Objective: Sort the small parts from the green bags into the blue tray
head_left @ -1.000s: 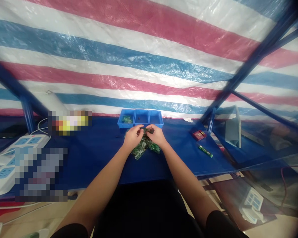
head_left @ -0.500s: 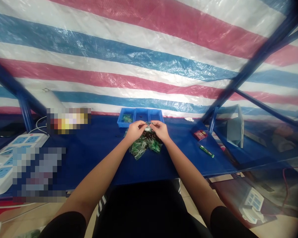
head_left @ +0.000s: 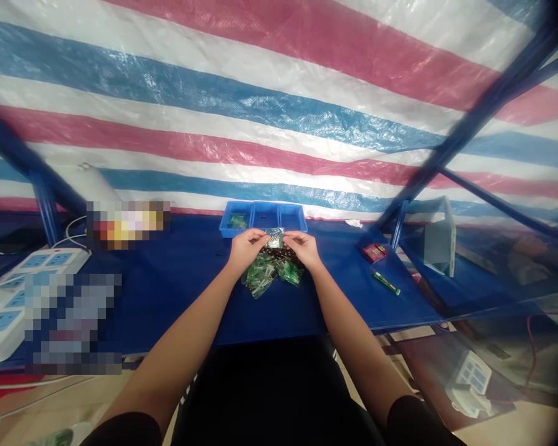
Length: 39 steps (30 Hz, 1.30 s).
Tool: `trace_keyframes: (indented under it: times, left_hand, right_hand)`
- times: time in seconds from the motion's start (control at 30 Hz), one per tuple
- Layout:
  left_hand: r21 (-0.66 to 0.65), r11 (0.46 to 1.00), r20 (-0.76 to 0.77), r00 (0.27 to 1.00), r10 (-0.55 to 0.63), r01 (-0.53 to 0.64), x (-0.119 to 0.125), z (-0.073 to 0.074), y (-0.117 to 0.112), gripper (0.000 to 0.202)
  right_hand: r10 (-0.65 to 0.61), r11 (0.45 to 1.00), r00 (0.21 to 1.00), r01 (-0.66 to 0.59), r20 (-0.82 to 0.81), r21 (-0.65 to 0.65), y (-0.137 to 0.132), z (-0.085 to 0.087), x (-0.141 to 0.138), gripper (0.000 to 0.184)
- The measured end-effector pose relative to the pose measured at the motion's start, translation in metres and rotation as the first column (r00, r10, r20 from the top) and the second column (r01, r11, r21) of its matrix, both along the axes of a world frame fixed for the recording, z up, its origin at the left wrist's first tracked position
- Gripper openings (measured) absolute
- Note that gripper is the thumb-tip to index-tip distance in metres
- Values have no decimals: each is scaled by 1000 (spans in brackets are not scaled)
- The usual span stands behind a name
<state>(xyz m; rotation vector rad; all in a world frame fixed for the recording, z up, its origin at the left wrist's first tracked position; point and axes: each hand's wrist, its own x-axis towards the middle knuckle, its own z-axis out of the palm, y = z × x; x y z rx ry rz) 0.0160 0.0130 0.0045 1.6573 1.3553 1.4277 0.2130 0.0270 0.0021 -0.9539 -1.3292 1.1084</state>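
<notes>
Circuit board (head_left: 274, 238), small and green, is pinched between both hands above the middle of the worktop (head_left: 177, 297), a little toward its far edge. Nearest me, my forearms run out over the near edge. Just under the hands lies a loose pile of boards (head_left: 267, 274), green like the one held, at the worktop's centre.

The left hand (head_left: 246, 246) has its fingers closed on the board's left end, and the right hand (head_left: 304, 247) has its fingers closed on the right end. Neither hand is free. I cannot make out any detail on the board's face at this size.

As I judge it, the grip works best on the bare edges only, with light and even pressure from both sides so the board does not flex or twist. Keeping it low over the pile means a slip drops it among its fellows.

Toward the right edge lie a green pen (head_left: 385, 283) and a red box (head_left: 373, 251). White power strips (head_left: 46, 260) sit at the left edge. Just beyond the hands, at the far edge, stands a blue three-bin tray (head_left: 292, 218), with green parts in its left bin. A striped tarp (head_left: 279, 124) hangs behind.
</notes>
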Motion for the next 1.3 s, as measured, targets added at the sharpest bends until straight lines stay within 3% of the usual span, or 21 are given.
trace_keyframes:
  times: [0.2, 0.33, 0.6, 0.73, 0.87, 1.13, 1.3]
  left_hand:
    - [-52, 993, 37, 994, -101, 103, -8, 0, 3, 36]
    - [-71, 985, 9, 987, -158, 158, -10, 2, 3, 38]
    - [38, 999, -160, 987, -30, 36, -8, 8, -3, 26]
    - [10, 995, -81, 991, -103, 104, -9, 6, -3, 30]
    - [-33, 982, -48, 981, -189, 187, -8, 5, -5, 35]
    - [-101, 987, -21, 992, -126, 123, -3, -5, -1, 33]
    - [-54, 985, -46, 985, -165, 162, -5, -7, 1, 28]
  right_hand:
    - [-11, 1000, 1000, 11, -15, 6, 5, -10, -4, 45]
    - [-30, 999, 1000, 30, -7, 19, 6, -14, -5, 38]
    - [-108, 988, 987, 93, 116, 126, 2, -11, -5, 33]
    - [-43, 996, 995, 35, 91, 80, -1, -11, -7, 38]
    - [35, 992, 993, -48, 109, 116, -1, -10, -3, 39]
    - [48, 991, 981, -70, 188, 111, 5, -15, 1, 34]
    - [27, 987, 979, -58, 204, 148, 4, -17, -3, 33]
